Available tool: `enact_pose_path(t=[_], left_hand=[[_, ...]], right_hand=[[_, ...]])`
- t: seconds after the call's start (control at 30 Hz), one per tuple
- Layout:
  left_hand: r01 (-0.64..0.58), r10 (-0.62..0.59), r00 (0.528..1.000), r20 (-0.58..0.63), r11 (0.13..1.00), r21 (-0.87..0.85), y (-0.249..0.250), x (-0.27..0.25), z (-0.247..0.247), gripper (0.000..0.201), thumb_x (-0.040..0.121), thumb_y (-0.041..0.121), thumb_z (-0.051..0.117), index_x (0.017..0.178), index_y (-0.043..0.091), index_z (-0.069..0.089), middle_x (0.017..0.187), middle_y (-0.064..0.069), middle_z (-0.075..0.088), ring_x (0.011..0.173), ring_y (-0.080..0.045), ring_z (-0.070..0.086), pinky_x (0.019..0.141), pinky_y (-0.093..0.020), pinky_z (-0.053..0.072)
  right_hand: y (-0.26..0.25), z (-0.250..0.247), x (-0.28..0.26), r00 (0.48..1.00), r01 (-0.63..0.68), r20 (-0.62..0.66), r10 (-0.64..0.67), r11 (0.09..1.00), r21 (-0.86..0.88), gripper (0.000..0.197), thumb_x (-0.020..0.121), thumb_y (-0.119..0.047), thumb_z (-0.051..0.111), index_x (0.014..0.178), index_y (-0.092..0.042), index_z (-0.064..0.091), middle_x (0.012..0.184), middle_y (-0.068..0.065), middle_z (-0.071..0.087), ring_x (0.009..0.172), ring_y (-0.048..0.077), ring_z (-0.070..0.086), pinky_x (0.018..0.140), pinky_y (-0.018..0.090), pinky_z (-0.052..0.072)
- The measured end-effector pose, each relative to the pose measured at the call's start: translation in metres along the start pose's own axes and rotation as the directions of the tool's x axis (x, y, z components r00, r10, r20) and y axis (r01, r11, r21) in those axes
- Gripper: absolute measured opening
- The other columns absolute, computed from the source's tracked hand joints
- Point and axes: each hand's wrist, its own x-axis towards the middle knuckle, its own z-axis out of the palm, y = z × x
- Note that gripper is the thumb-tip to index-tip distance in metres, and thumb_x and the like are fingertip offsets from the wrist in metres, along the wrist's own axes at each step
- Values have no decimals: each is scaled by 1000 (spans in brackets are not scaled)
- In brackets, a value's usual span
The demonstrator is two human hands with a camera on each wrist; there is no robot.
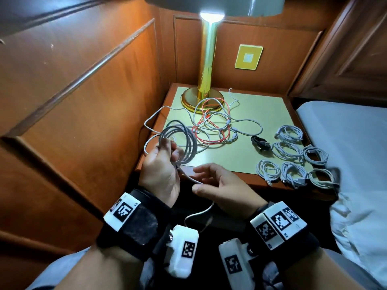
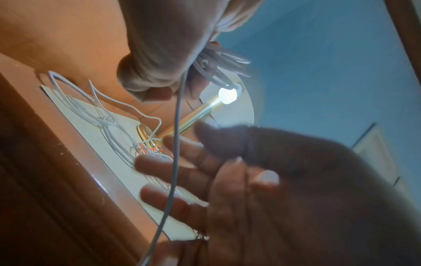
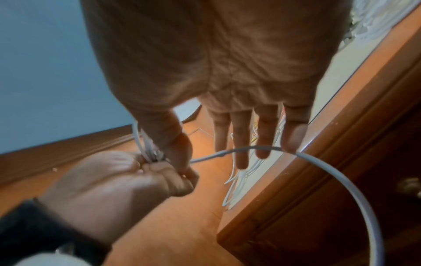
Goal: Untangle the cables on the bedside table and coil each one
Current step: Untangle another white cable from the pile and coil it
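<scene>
My left hand (image 1: 167, 152) grips a grey cable coil (image 1: 179, 139) of several loops, held up over the front left corner of the bedside table (image 1: 261, 105). The left wrist view shows the left hand (image 2: 182, 72) with the coil loops (image 2: 218, 59) bunched in its fingers. The coil's loose tail (image 1: 195, 181) runs across my right hand (image 1: 201, 178), whose fingers are straight and apart. In the right wrist view the tail (image 3: 341, 171) arcs over the right fingertips (image 3: 262, 151). A tangle of white and red cables (image 1: 215, 122) lies mid-table.
A brass lamp (image 1: 206, 59) stands lit at the table's back. Several white coiled cables (image 1: 293, 155) and one black coil (image 1: 260, 143) lie at the front right. A bed (image 1: 345, 143) borders the right side, wood panelling (image 1: 83, 91) the left.
</scene>
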Motion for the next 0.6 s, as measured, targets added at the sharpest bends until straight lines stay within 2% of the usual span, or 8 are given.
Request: enact_pose_path(t=[0.07, 0.13, 0.2, 0.27, 0.3, 0.37, 0.47, 0.6], left_hand=[[17, -16, 999, 50, 999, -27, 5, 0, -1, 32, 108, 15, 35, 79, 10, 47, 60, 3, 37, 51, -7, 35, 65, -23, 31], [-2, 0, 997, 79, 1000, 24, 8, 2, -5, 31, 108, 14, 35, 80, 10, 48, 68, 1, 39, 48, -3, 37, 62, -18, 34], [-152, 108, 984, 142, 921, 359, 8, 8, -13, 31, 108, 15, 36, 80, 13, 48, 70, 1, 43, 50, -2, 45, 59, -15, 40], [-353, 190, 935, 299, 584, 731, 8, 12, -25, 24, 107, 17, 40, 88, 16, 54, 73, 3, 50, 64, -13, 55, 67, -27, 46], [-409, 189, 912, 363, 409, 816, 8, 13, -29, 19, 105, 18, 42, 93, 15, 56, 75, 4, 53, 71, -21, 55, 69, -31, 43], [-445, 143, 895, 423, 215, 869, 9, 12, -33, 17, 104, 19, 44, 97, 9, 56, 79, -1, 58, 77, -29, 52, 66, -34, 34], [-499, -13, 857, 516, 233, 835, 8, 6, -30, 21, 105, 22, 43, 89, 12, 53, 74, 0, 55, 73, -24, 51, 62, -32, 33], [-575, -195, 781, 593, 148, 805, 2, -3, -28, 24, 105, 27, 42, 81, 23, 45, 71, 3, 50, 70, -23, 47, 68, -40, 39]], right_hand=[[2, 2, -5, 984, -11, 176, 37, 990, -144, 38, 81, -29, 72, 117, -33, 60, 108, -5, 70, 101, 6, 65, 96, 27, 49], [3, 0, -8, 969, -40, 235, 74, 988, -148, 18, 89, -26, 66, 108, -28, 65, 90, 1, 72, 83, 11, 65, 82, 33, 51], [1, -14, -10, 982, -41, 178, 68, 988, -152, 15, 94, -30, 64, 101, -18, 70, 81, 4, 68, 71, 13, 63, 72, 32, 48], [-3, -31, -10, 996, -29, 84, 40, 992, -125, 22, 95, -31, 66, 98, -10, 71, 71, 2, 65, 60, 11, 59, 64, 27, 46], [-5, -40, -12, 998, -40, 47, 44, 996, -81, 21, 95, -25, 67, 98, -5, 70, 65, 0, 62, 55, 10, 55, 59, 25, 44], [-5, -52, -14, 997, -79, -18, 79, 997, 4, 12, 93, -13, 67, 97, -2, 70, 60, -1, 58, 49, 11, 48, 52, 24, 40], [2, -64, -13, 976, -88, -193, 102, 993, 75, 3, 89, -10, 71, 85, -9, 71, 66, 6, 61, 49, 15, 45, 52, 30, 42], [-1, -64, -11, 945, -1, -319, 68, 979, 206, 8, 88, -6, 71, 83, -11, 68, 69, 8, 68, 49, 14, 44, 46, 25, 36]])
